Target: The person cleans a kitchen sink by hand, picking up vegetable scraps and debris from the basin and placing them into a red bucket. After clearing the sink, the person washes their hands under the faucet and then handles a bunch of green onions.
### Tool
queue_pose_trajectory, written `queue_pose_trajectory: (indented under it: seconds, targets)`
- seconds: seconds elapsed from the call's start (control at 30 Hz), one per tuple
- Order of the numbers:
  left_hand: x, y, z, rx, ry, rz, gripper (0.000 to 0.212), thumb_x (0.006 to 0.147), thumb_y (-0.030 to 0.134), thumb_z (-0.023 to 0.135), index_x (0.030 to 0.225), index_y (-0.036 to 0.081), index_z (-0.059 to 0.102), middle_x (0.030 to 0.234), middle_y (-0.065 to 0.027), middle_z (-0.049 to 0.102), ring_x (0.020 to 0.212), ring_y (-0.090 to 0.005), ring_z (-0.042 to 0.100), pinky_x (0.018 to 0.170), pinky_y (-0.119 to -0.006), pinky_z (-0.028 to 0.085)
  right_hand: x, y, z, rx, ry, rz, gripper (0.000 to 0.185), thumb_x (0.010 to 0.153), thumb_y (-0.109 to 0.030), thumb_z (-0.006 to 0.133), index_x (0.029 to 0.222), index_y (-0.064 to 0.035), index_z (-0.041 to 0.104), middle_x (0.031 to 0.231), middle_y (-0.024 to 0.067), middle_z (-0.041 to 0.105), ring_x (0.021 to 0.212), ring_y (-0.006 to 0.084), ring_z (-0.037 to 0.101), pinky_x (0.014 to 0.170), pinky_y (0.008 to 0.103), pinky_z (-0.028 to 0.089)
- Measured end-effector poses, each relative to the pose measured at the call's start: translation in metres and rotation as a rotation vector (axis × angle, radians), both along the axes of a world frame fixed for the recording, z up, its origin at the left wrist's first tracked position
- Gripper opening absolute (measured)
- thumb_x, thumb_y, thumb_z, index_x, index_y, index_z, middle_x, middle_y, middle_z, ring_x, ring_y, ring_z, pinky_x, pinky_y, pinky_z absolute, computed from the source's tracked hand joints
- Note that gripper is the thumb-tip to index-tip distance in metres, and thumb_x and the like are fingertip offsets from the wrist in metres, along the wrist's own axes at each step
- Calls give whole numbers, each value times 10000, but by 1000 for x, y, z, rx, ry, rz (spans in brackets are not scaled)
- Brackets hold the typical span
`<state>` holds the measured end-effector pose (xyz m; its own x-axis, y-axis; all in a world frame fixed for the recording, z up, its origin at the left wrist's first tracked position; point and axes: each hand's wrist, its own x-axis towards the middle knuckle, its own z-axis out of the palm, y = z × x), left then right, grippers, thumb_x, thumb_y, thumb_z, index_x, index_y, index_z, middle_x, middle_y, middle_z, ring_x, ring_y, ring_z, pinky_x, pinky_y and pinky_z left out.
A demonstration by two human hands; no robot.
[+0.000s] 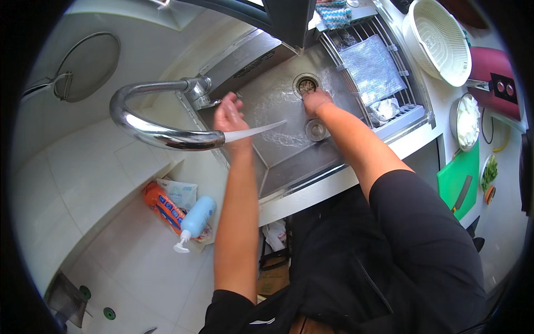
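Observation:
Water runs from the chrome faucet [175, 140] into a stainless steel sink [288, 158], whose bottom is wet. My left hand [229, 117] hangs behind the stream, near the faucet's base, its fingers apart and slightly blurred, with nothing seen in it. My right hand [316, 101] reaches down to the near edge of the drain opening [307, 84]; its fingertips are partly hidden, so I cannot tell whether they grip anything. Small pale bits lie in the drain. A round metal drain part [316, 130] rests on the sink bottom just below my right hand.
Over the sink's right side sits a drying rack [413, 115] with a silvery cloth [372, 69]. Farther right are a white colander [438, 41], a bowl of white pieces [468, 123] and a knife [463, 192] on a green cutting board [448, 179]. A blue pump bottle [198, 217] stands left.

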<state>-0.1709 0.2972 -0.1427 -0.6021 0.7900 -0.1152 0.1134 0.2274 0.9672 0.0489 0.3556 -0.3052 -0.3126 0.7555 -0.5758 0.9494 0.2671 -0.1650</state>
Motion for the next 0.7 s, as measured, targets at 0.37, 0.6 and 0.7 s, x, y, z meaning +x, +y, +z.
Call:
queue_pose_trajectory:
  seconds: [0.37, 0.6, 0.7]
  targets:
    - [7, -29, 24, -296, -364, -124, 273, 1032, 280, 553, 1176, 64, 636, 1144, -32, 682, 927, -144, 664, 711, -275, 503, 17, -12, 51, 477, 264, 194, 90, 807, -151, 606, 822, -132, 692, 859, 48, 688, 863, 265, 665, 709, 438, 548]
    - [77, -96, 86, -226, -315, -163, 291, 1001, 241, 594, 1190, 21, 624, 1192, -60, 651, 1033, -165, 621, 905, -298, 483, 24, -49, 188, 603, 593, 238, 50, 728, -157, 703, 728, -127, 663, 807, 33, 639, 822, 265, 619, 696, 417, 529]
    - [86, -100, 86, -79, -218, -242, 299, 991, 233, 602, 1217, 39, 631, 1213, -128, 649, 1075, -195, 620, 961, -313, 472, 35, -62, 221, 589, 576, 294, 48, 735, -158, 695, 735, -116, 671, 810, 36, 640, 842, 270, 612, 729, 424, 514]
